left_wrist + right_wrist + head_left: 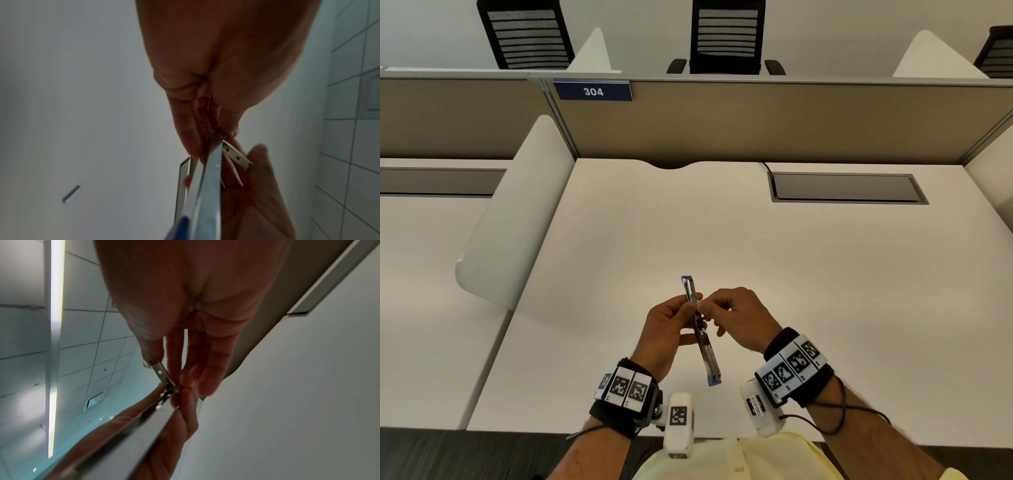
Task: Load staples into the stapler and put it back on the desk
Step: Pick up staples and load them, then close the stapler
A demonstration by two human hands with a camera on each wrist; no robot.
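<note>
- Stapler (pixel 702 334): lower centre of the head view, held above the desk (pixel 756 260), opened out flat; long axis runs from upper centre down toward the lower edge.
- Left hand (pixel 664 337): fingers curled round the stapler's middle from frame left.
- Right hand (pixel 739 317): just right of it, fingertips pinching a small metal strip (pixel 161 372) at the hinge; staples or pusher, cannot tell.
- Judgement: loading not yet finished. Open desk lies on all sides for set-down.
</note>
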